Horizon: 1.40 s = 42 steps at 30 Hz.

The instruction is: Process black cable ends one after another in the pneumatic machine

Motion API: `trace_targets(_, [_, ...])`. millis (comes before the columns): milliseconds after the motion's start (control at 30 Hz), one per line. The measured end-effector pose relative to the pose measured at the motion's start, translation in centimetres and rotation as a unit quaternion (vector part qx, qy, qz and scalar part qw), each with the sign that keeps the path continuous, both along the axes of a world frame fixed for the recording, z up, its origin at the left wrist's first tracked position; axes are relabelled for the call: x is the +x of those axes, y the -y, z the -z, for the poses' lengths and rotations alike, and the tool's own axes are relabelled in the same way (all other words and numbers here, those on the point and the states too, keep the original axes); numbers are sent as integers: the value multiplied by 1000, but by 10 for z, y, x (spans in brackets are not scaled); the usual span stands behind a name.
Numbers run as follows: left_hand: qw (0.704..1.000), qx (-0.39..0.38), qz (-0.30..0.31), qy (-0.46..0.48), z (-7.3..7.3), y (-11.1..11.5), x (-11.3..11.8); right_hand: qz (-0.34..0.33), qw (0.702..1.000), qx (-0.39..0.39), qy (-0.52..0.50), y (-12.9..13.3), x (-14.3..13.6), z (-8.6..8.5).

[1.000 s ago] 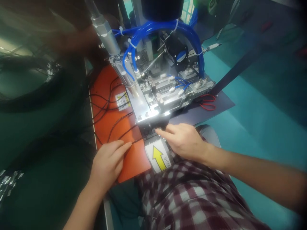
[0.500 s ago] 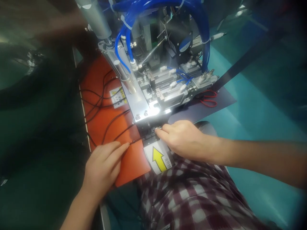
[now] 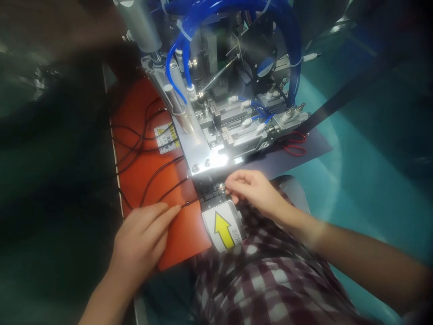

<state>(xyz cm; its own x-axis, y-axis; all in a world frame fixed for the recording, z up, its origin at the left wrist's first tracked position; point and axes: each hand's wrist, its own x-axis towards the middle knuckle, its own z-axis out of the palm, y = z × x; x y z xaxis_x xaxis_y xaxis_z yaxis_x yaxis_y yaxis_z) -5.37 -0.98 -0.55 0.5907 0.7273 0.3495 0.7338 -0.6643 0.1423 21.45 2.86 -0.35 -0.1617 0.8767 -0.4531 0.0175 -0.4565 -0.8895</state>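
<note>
A thin black cable (image 3: 199, 198) runs across the front of the machine's dark track (image 3: 212, 195). My left hand (image 3: 144, 237), over the orange board, pinches the cable between thumb and forefinger. At the track's right side, my right hand (image 3: 252, 189) has its thumb and forefinger closed at the small shiny end piece (image 3: 221, 187) of the cable. Its other fingers are curled, and the fingertips partly hide what they grip. Just below the track is a white plate with a yellow arrow (image 3: 223, 228) pointing toward the machine.
The metal machine (image 3: 233, 122) with blue air hoses (image 3: 184, 58) stands directly ahead. More black cables (image 3: 145, 135) lie on the orange board (image 3: 189, 230) at left, near a warning label (image 3: 167, 138). A red cord (image 3: 294, 143) lies at the machine's right.
My right hand has turned and drawn back slightly to the right, uncovering the shiny end piece. The left hand keeps its pinch on the cable, nearly in place. The view has shifted a little.
</note>
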Motion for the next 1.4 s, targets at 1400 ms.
trace_targets(1400, [1000,5,4,8,-1,-1,2,31,995,-88,-44,8,-11,-3])
